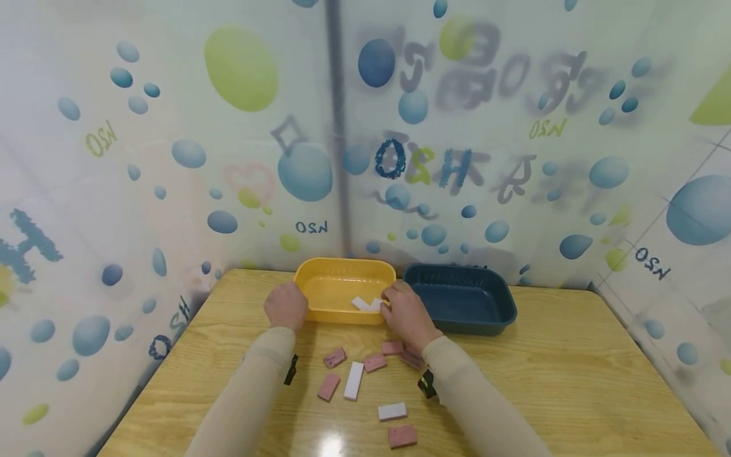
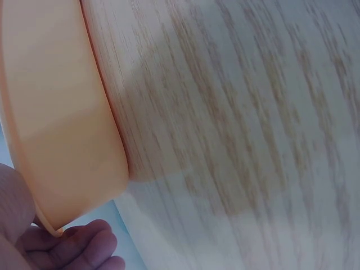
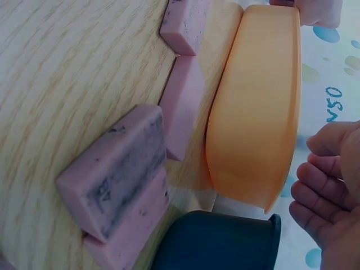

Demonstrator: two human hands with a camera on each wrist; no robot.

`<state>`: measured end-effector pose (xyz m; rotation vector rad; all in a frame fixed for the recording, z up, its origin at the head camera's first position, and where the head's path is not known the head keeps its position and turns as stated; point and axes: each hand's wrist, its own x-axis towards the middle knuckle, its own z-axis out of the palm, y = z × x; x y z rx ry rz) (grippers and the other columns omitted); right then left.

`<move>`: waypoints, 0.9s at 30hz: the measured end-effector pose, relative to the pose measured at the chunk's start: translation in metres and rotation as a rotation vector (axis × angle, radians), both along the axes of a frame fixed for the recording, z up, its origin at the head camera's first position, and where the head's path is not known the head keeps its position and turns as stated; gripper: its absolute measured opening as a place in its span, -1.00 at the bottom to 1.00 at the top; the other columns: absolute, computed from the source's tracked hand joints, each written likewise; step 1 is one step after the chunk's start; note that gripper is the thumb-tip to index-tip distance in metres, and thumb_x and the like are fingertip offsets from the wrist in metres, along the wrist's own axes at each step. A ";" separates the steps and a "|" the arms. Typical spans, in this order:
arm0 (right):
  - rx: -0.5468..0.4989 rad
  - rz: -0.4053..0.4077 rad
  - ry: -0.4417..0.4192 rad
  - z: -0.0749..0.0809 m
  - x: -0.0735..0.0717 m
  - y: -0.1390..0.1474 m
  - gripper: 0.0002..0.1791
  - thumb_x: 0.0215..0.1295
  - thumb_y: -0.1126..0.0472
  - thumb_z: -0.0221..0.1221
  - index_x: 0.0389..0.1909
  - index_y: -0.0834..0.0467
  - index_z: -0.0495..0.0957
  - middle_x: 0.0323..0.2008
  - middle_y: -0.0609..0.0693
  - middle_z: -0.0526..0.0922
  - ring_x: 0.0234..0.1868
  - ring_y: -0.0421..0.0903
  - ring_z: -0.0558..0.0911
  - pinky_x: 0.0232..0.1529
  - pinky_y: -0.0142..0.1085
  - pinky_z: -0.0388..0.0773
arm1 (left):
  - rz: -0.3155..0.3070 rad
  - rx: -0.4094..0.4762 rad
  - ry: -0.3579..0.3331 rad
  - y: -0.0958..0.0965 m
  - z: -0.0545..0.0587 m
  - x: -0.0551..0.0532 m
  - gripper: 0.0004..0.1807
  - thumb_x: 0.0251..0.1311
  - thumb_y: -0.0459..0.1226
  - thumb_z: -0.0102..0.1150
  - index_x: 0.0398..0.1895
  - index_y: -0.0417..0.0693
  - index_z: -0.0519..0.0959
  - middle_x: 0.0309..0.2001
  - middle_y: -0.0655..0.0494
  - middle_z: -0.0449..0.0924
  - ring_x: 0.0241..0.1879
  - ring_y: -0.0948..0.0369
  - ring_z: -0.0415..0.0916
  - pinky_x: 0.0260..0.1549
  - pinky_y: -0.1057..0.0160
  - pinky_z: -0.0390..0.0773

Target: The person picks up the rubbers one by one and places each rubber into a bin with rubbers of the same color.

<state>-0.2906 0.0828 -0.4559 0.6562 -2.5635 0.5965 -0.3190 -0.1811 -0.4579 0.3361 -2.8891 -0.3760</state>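
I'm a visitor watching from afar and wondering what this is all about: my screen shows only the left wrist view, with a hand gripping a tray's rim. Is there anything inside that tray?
Observer: Yes. The head view shows at least two small white pieces lying inside the yellow tray, toward its right end.
Visitor: Oh, I just see its outside! And is the person's other hand busy with something?
Observer: The right wrist view shows the right hand beside the tray's right end, fingers loosely bent, with nothing visible in its grasp.
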 end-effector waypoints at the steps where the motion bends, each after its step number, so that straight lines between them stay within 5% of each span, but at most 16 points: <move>1: -0.001 0.001 -0.003 0.000 0.000 0.000 -0.95 0.30 0.34 0.32 -0.27 0.25 0.68 -0.25 0.10 0.63 -0.14 0.04 0.59 -0.06 -0.09 0.62 | 0.000 -0.001 0.002 0.000 0.000 0.000 -0.67 0.37 -0.37 0.00 -0.58 -0.25 0.58 -0.60 -0.10 0.57 -0.59 0.08 0.57 -0.69 0.14 0.49; 15: -0.002 0.030 -0.018 0.004 0.010 0.008 -0.98 0.32 0.34 0.29 -0.32 0.20 0.67 -0.29 0.05 0.63 -0.18 0.01 0.60 -0.11 -0.12 0.61 | -0.009 -0.015 0.023 0.001 0.002 0.002 -0.65 0.39 -0.37 -0.02 -0.61 -0.25 0.55 -0.62 -0.11 0.56 -0.62 0.08 0.55 -0.71 0.14 0.48; 27: -0.018 0.130 0.009 0.001 0.021 0.009 -0.95 0.24 0.37 0.32 -0.29 0.21 0.70 -0.30 0.01 0.62 -0.23 -0.07 0.55 -0.14 -0.19 0.61 | -0.009 -0.019 0.019 0.001 0.003 0.003 -0.64 0.39 -0.37 -0.02 -0.62 -0.25 0.54 -0.62 -0.11 0.55 -0.62 0.08 0.55 -0.71 0.14 0.49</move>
